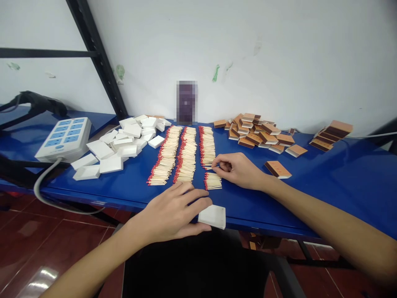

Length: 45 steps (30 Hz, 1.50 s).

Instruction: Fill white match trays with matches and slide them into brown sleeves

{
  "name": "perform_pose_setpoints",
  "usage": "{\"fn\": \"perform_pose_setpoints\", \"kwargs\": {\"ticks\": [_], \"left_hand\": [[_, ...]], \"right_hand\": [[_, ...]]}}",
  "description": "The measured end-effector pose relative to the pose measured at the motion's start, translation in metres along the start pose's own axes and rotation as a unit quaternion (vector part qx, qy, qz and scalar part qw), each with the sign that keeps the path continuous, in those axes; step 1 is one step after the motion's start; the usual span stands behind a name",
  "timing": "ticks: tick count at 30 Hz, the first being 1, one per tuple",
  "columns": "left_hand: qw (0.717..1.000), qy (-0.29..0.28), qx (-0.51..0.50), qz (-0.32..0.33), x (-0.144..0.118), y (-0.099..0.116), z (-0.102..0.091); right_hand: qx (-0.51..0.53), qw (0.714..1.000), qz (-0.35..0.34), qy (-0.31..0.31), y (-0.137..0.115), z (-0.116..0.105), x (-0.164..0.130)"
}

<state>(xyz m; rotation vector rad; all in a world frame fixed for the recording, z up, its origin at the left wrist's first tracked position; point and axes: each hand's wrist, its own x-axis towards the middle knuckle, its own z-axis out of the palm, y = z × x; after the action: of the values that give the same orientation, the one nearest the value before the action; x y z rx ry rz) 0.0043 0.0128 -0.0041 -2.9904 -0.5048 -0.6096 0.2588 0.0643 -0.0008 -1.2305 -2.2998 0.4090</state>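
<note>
My left hand [181, 211] is closed on a white matchbox tray [214, 216] at the table's front edge, thumb on the near side and fingers on the far side. The inside of the tray looks bare. My right hand [237, 169] pinches at the lower end of the rightmost row of matches [207, 145]; a match seems to lie at its fingertips. Just below them sits a small separate group of matches [213, 181], red heads to the left. Two longer rows, a middle row [186, 153] and a left row [166, 155], lie alongside.
White trays [111, 163] are heaped at the left beside a power strip [65, 138]. Orange-brown matchbox sleeves [254, 132] are piled back right, with a stack of sleeves [331, 134] farther right and a single sleeve [278, 169] near my right forearm. A blurred dark rectangle [186, 103] leans on the wall.
</note>
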Motion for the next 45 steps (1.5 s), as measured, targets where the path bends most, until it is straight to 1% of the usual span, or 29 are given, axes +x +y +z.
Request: {"fn": "perform_pose_setpoints", "kwargs": {"ticks": [5, 12, 29, 34, 37, 40, 45], "left_hand": [[1.0, 0.001, 0.003, -0.003, 0.0004, 0.001, -0.0005], [1.0, 0.006, 0.004, -0.001, 0.0001, 0.0006, -0.0004], [1.0, 0.004, 0.005, 0.005, 0.0004, 0.0005, 0.0], [1.0, 0.001, 0.001, 0.001, -0.0001, -0.0004, 0.001], [1.0, -0.002, 0.002, 0.001, -0.0001, -0.0004, 0.0004], [1.0, -0.002, 0.002, 0.001, 0.0002, -0.0003, -0.0001], [1.0, 0.0, 0.003, 0.004, 0.0001, -0.0007, 0.0007]], "right_hand": [[-0.008, 1.0, 0.003, -0.01, -0.0026, -0.0023, 0.0003], [-0.028, 1.0, -0.008, -0.005, -0.0016, -0.002, -0.0001], [-0.013, 1.0, -0.002, -0.008, -0.0017, -0.0019, 0.0001], [0.021, 1.0, 0.014, -0.018, -0.0028, -0.0029, -0.0017], [0.028, 0.999, 0.022, 0.004, -0.0019, -0.0025, -0.0012], [0.006, 0.999, 0.02, 0.025, 0.0004, -0.001, 0.0004], [-0.02, 1.0, 0.01, 0.018, 0.0025, 0.001, 0.0024]]}}
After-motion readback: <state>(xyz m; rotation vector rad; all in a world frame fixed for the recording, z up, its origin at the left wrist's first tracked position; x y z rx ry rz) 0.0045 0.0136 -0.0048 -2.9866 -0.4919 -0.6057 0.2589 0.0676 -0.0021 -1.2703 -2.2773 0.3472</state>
